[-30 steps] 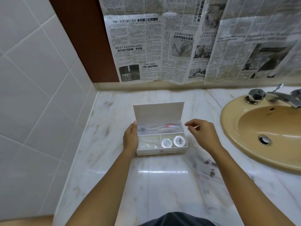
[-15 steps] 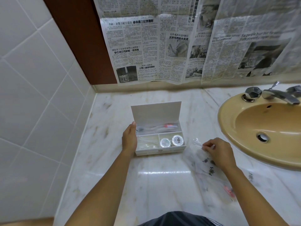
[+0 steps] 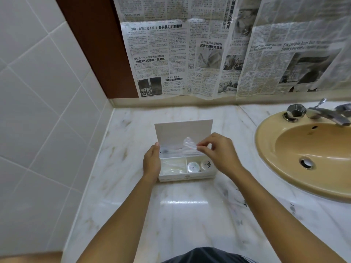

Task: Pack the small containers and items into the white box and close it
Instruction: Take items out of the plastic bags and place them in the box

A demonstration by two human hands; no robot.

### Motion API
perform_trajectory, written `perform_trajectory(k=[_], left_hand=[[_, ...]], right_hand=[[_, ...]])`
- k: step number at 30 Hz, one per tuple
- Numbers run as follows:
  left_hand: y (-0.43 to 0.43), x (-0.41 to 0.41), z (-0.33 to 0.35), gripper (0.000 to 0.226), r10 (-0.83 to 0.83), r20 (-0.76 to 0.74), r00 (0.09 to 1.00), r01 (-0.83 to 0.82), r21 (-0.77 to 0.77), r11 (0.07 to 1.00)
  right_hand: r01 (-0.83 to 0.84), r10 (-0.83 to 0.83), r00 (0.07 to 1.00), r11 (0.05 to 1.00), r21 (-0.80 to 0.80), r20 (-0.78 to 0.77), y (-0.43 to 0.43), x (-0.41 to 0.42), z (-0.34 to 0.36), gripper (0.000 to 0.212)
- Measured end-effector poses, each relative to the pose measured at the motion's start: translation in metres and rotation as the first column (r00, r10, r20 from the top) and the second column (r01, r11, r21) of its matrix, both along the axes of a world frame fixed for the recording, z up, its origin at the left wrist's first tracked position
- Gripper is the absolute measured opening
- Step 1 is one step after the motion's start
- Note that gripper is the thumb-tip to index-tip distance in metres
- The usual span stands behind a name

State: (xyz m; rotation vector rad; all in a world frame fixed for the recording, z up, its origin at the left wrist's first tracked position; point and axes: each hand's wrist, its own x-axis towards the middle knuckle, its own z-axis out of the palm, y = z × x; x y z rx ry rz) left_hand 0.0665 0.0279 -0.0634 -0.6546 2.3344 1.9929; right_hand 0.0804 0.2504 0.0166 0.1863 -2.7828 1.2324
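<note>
Head view: the box point(image 3: 187, 174) stands on the bench point(image 3: 190, 215), near the sink point(image 3: 303, 158), lid point(image 3: 183, 130) upright and open; my left hand point(image 3: 152, 164) clasps its left wall, steadying it; my right hand point(image 3: 218, 152) pinches a clear packet point(image 3: 189, 145) between thumb and fingertips, above the rear compartment. Packed so far, as I judge: two round tins point(image 3: 193, 167) in the front right compartment, a pale wrapped item point(image 3: 172, 167) front left, further wrapped things, indistinct, at the rear. Left to do: set the packet down; lower the lid; whether other items wait outside the box I cannot tell.
</note>
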Motion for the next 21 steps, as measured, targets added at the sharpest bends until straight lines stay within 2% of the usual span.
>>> perform_trajectory(k=[5,10,16,21], left_hand=[[-0.001,-0.002,-0.003,0.031,0.012,0.02,1.0,-0.012,-0.02,1.0],[0.0,-0.001,-0.002,0.038,0.0,0.01,1.0,0.001,-0.053,0.999],[-0.001,-0.002,-0.007,0.039,0.004,0.007,1.0,-0.004,-0.049,0.999],[-0.003,-0.004,-0.011,0.043,0.0,-0.005,1.0,0.0,-0.053,0.999]], right_hand=[[-0.134,0.129,0.991,0.976,0.17,0.041,-0.044,-0.001,-0.012,0.011],[-0.201,0.196,0.979,0.902,0.382,0.05,-0.07,0.0,-0.03,0.013],[-0.29,0.284,0.955,0.836,0.465,0.086,-0.082,0.009,-0.039,0.018],[-0.259,0.253,0.965,0.862,0.436,0.073,-0.083,0.008,-0.043,0.016]])
